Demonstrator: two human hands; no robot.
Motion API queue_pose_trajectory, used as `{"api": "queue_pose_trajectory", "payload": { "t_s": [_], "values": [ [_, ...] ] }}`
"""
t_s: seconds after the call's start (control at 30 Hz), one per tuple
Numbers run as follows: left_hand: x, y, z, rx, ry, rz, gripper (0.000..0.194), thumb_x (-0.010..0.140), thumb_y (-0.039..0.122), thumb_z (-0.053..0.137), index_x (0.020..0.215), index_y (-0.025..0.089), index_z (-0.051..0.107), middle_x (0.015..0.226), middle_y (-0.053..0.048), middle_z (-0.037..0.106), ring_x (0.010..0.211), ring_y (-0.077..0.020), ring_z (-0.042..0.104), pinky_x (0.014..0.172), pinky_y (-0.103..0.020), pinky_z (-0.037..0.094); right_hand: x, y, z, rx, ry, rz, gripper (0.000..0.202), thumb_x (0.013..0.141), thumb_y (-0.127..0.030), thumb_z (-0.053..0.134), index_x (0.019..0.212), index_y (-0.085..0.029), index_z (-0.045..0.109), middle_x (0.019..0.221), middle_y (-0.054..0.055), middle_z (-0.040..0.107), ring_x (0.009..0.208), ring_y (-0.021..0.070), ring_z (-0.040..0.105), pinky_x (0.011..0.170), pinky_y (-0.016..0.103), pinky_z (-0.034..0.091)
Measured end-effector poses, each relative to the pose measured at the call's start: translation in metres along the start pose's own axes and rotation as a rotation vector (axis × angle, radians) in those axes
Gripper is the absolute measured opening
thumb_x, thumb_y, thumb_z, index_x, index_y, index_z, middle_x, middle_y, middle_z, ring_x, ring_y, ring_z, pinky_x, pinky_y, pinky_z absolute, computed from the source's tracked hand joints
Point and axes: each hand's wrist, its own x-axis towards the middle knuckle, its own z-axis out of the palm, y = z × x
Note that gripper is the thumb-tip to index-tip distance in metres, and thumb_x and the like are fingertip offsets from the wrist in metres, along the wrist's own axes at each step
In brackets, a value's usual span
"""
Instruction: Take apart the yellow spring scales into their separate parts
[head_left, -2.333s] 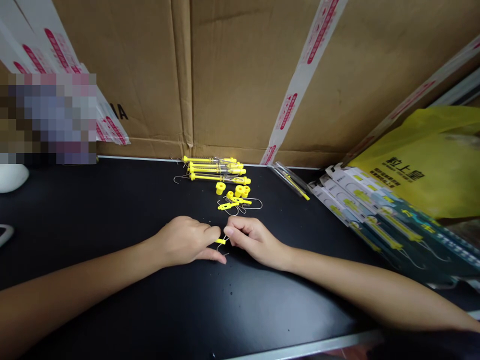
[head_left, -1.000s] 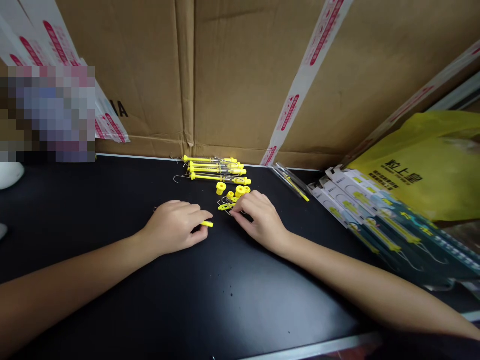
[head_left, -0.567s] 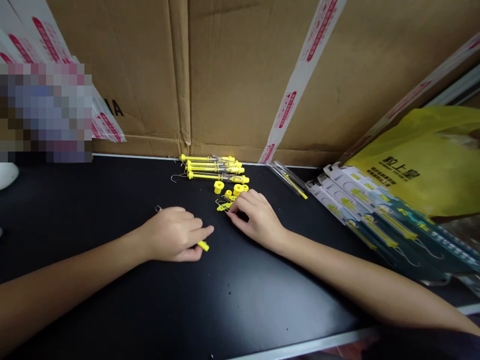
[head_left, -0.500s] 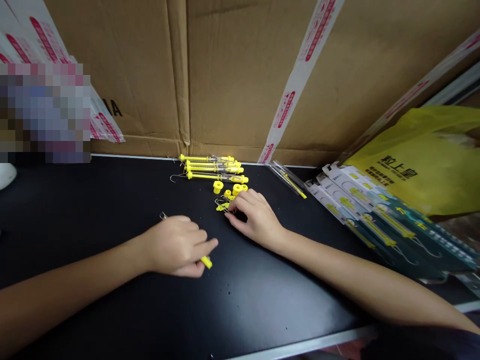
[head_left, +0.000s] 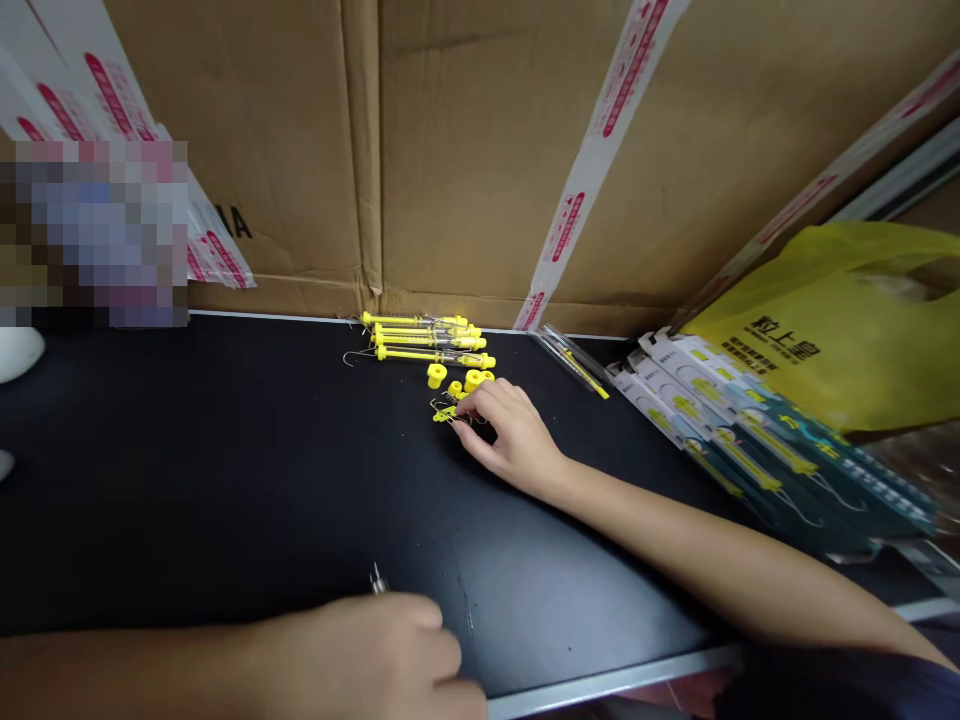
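Observation:
Low at the front edge, my left hand point(head_left: 375, 655) is closed around a slim yellow rod with a metal tip point(head_left: 379, 581). Only the tip sticks out beyond the hand now; the rest is hidden. Farther back, my right hand point(head_left: 514, 435) has its thumb and forefinger pinched on a thin metal hook point(head_left: 448, 417). Small flat yellow pieces point(head_left: 442, 412) lie right at those fingertips. Yellow caps point(head_left: 436, 376) stand just behind. Past them is a row of yellow tube-shaped hook devices point(head_left: 420, 355) with wire hooks at their left ends.
A large cardboard box point(head_left: 480, 180) walls off the back of the black table point(head_left: 225, 480). Clear plastic packs point(head_left: 574, 360) lie at back right, beside printed hook packages point(head_left: 742, 440) and a yellow plastic bag point(head_left: 810, 320). White rounded objects point(head_left: 16, 354) show at the left edge.
My left hand has come down toward the front table edge with the yellow rod in it; its metal tip now points away from me. My right hand has hardly moved.

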Motion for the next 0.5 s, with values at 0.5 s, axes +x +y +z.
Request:
{"api": "queue_pose_trajectory", "payload": {
  "t_s": [0.5],
  "values": [
    [-0.005,-0.061,0.006,0.154,0.105,-0.103,0.015,0.084,0.016,0.05,0.079,0.026,0.061,0.067,0.004,0.055,0.074,-0.0118,0.053,0.084,-0.026,0.045,-0.008,-0.016,-0.002,0.331,-0.155,-0.347,0.025,0.088,-0.026,0.051,0.113,-0.02,0.053,0.105,0.007,0.056,0.097,0.0174,0.051,0.086,0.033,0.043]
  ]
}}
